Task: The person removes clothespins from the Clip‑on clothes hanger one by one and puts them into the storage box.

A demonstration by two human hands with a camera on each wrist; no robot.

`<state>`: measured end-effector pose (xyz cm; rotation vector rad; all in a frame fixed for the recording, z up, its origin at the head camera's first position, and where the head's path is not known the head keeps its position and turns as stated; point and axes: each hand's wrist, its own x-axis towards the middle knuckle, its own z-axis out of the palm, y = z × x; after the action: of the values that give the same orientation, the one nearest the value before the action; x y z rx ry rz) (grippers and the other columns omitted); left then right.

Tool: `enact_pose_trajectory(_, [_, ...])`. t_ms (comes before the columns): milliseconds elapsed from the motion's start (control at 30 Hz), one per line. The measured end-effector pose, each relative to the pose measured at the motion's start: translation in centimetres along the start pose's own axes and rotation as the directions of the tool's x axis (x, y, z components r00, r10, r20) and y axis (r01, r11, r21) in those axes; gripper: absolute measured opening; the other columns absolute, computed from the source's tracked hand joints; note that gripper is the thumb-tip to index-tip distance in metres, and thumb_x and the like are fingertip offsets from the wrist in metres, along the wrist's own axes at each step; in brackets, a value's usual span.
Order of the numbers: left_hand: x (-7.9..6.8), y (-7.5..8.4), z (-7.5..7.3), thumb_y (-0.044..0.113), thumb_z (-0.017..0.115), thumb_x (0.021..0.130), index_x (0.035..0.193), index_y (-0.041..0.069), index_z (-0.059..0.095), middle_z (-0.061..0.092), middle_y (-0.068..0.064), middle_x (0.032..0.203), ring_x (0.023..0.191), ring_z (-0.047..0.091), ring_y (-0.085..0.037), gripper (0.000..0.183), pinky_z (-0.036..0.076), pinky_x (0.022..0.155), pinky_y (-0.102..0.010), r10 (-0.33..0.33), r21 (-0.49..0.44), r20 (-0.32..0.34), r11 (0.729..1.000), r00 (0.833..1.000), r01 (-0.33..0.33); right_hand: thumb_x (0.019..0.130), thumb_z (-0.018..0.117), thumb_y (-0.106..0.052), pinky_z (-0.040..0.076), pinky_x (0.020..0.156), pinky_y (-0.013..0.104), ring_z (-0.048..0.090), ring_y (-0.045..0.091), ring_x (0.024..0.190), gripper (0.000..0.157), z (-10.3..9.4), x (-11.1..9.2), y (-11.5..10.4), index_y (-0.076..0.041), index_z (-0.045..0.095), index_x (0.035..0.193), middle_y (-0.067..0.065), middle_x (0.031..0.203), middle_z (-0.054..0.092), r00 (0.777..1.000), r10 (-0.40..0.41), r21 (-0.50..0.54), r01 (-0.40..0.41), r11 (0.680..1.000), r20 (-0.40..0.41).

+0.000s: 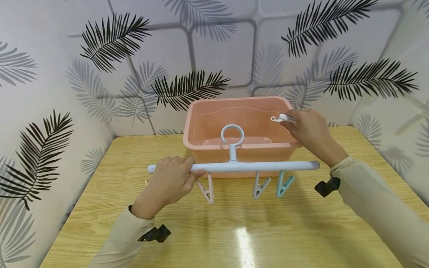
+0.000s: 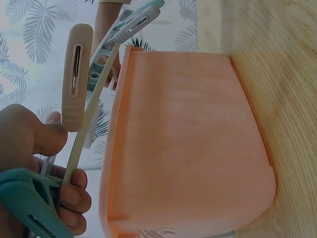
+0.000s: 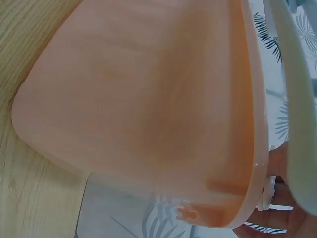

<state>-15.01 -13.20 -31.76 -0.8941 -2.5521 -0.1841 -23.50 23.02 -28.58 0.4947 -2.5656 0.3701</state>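
Observation:
My left hand [image 1: 171, 180] grips the left part of a pale blue clip hanger [image 1: 268, 166], its thumb along the bar. The hanger is held level in front of the tub, hook pointing up. Below the bar hang a pink clip [image 1: 209, 193], a grey clip [image 1: 257, 190] and a teal clip [image 1: 280, 189]. In the left wrist view, another teal clip [image 2: 34, 201] hangs close to the left fingers. My right hand [image 1: 311, 128] pinches a white clip [image 1: 286, 118] with a small ring end, over the right side of the tub.
A salmon-pink plastic tub [image 1: 207, 147] stands at the back of the wooden table [image 1: 214, 234], behind the hanger. Leaf-patterned wall covering [image 1: 221, 56] rises behind the table and along its sides.

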Motion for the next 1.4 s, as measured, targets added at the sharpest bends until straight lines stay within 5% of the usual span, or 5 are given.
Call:
enact_pose_trajectory(633, [-0.4, -0.5, -0.2, 0.038, 0.060, 0.094, 0.071, 0.012, 0.046, 0.035, 0.006, 0.054, 0.044, 0.033, -0.012, 0.038, 0.027, 0.041, -0.027, -0.008, 0.009, 0.005, 1.000, 1.000, 0.008, 0.090, 0.070, -0.017, 0.046, 0.056, 0.046, 0.055, 0.026, 0.056, 0.019, 0.9, 2.8, 1.2, -0.001, 0.068, 0.098, 0.014, 0.074, 0.066, 0.987, -0.035, -0.017, 0.038, 0.999, 0.155])
enact_pose_trajectory(867, [-0.4, -0.7, -0.5, 0.039, 0.060, 0.094, 0.071, 0.012, 0.045, 0.035, 0.006, 0.053, 0.044, 0.034, -0.012, 0.038, 0.028, 0.042, -0.028, -0.017, 0.013, 0.009, 1.000, 1.000, 0.017, 0.089, 0.070, -0.012, 0.050, 0.070, 0.049, 0.064, 0.034, 0.078, 0.023, 1.0, 3.2, 1.9, 0.006, 0.066, 0.104, 0.020, 0.097, 0.070, 0.976, -0.034, 0.022, 0.030, 0.999, 0.217])
enact_pose_trajectory(1400, [-0.1, -0.5, -0.7, 0.038, 0.060, 0.095, 0.071, 0.013, 0.045, 0.035, 0.006, 0.054, 0.044, 0.034, -0.012, 0.038, 0.027, 0.042, -0.028, -0.020, 0.005, 0.015, 1.000, 1.000, 0.020, 0.088, 0.071, -0.011, 0.049, 0.072, 0.050, 0.067, 0.036, 0.082, 0.016, -1.1, 0.7, 1.3, 0.001, 0.071, 0.099, 0.018, 0.090, 0.071, 0.995, -0.076, 0.097, 0.071, 0.993, 0.057])
